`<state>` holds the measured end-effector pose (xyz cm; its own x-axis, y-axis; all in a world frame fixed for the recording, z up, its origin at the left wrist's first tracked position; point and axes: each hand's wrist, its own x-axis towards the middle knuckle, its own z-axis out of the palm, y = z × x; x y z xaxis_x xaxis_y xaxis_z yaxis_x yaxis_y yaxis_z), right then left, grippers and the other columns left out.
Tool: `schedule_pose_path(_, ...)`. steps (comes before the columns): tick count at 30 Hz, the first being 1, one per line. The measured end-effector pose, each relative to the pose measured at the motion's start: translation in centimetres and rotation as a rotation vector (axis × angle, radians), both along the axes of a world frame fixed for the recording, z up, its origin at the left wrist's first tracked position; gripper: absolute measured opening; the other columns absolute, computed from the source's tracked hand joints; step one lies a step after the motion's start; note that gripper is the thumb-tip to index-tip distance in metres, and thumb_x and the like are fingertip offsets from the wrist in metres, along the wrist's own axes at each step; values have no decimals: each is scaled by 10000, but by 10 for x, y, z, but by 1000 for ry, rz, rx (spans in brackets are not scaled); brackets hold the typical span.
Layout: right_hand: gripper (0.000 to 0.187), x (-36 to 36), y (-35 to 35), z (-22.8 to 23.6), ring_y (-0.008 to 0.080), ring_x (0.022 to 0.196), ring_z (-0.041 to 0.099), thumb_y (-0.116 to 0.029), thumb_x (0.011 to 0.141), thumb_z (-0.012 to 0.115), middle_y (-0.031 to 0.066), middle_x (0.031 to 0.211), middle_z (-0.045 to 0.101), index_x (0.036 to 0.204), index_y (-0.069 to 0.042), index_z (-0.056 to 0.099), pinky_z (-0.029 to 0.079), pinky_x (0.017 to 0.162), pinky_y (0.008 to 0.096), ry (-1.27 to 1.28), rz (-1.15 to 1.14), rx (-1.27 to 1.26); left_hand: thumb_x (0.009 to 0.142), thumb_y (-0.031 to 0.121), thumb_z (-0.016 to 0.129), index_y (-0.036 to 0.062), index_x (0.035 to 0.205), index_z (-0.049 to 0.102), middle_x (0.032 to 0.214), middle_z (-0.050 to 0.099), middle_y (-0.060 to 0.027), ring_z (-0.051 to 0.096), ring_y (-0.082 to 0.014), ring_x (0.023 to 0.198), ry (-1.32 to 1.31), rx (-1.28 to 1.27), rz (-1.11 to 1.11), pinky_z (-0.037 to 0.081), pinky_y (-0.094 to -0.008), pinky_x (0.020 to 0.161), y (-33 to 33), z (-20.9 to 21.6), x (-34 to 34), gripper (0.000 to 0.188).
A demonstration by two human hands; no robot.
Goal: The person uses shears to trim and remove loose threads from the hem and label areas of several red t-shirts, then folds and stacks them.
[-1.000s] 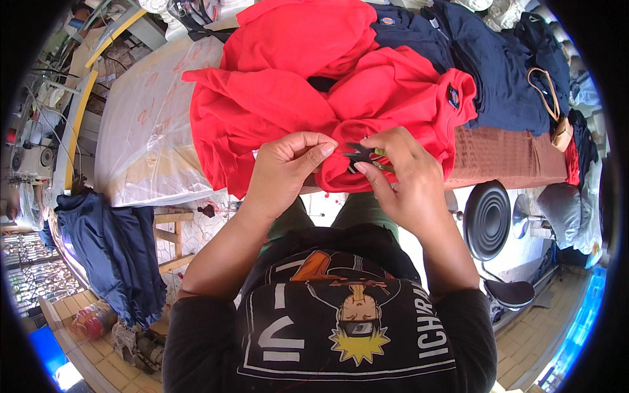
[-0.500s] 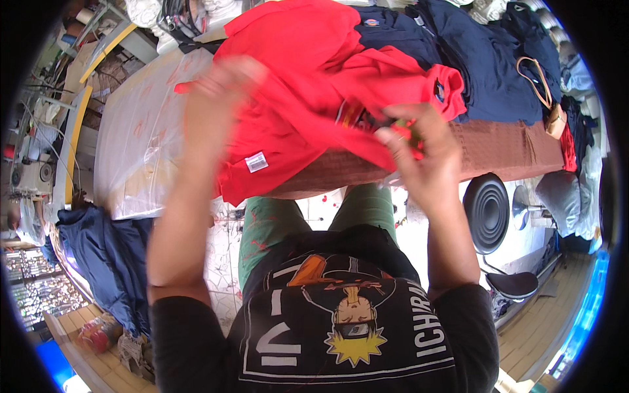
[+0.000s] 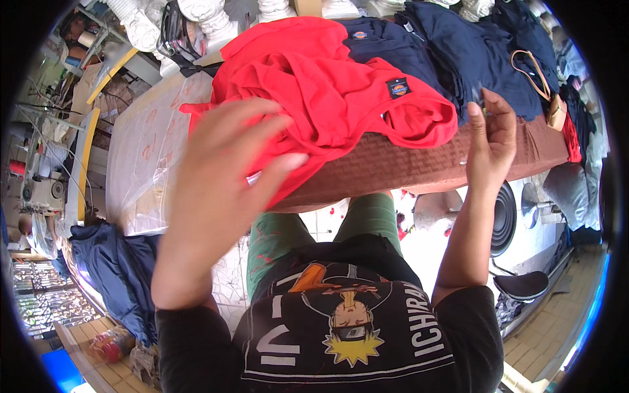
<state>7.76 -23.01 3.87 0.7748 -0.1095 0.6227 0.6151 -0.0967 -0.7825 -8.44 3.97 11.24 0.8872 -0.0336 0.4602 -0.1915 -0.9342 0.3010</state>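
Observation:
A crumpled red garment (image 3: 308, 85) lies on the brown cloth-covered table (image 3: 367, 164), a small dark label patch (image 3: 397, 88) showing at its right end. Over its near left part hovers my left hand (image 3: 229, 164), blurred, with fingers spread and thumb apart. It hides some of the cloth below; whether it touches the garment I cannot tell. To the right of the garment, my right hand (image 3: 493, 134) is raised above the table, thumb and fingertips drawn together. A faint, clear-looking bit shows at the fingertips, too blurred to name.
Dark navy garments (image 3: 458, 56) are piled at the back right, beside a tan pouch (image 3: 557, 114) with a strap. A plastic-wrapped box (image 3: 147, 150) adjoins the table at left. More navy cloth (image 3: 114, 268) hangs below it. A round black stool seat (image 3: 504, 219) stands at right.
My right hand has moved right, off the red garment; the dark and red thing in it no longer shows. My left hand has come nearer and opened. The garment's label end now lies on the table.

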Motion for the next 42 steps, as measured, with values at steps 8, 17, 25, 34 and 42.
schedule_pose_path(8,235,45,-46,-87,57,566,432,-211,848,732,0,613,539,909,5,663,407,540,248,456,-276,-729,839,308,692,65,964,695,911,631,-57,597,-268,877,303,26,85,453,-366,784,-3,-99,105,273)
schedule_pose_path(17,277,64,-15,51,34,551,394,-221,817,763,-65,624,481,980,-19,669,309,473,231,262,119,-412,945,235,577,10,1091,622,1052,681,-61,653,-136,967,10,-1222,-295,506,-277,869,71,95,129,272)
schedule_pose_path(25,210,92,15,97,171,632,639,-159,804,724,122,762,706,967,-26,713,513,649,326,135,472,-898,932,197,564,4,1100,596,1079,674,-83,649,-163,997,-301,-1277,-419,521,-304,891,135,157,150,258)
schedule_pose_path(34,226,145,-35,134,361,895,652,-211,864,630,173,969,683,1051,-97,686,518,791,417,-309,-313,-1183,918,157,549,8,1129,586,1158,643,-129,620,-217,1087,28,-1756,-397,515,-360,935,72,55,102,261)
schedule_pose_path(42,227,29,5,-11,73,787,626,-219,848,733,61,829,715,941,-13,720,482,726,239,495,400,-444,906,151,605,68,1153,599,1155,655,-58,624,-184,1083,478,-2101,-256,481,-356,967,15,-137,56,261)
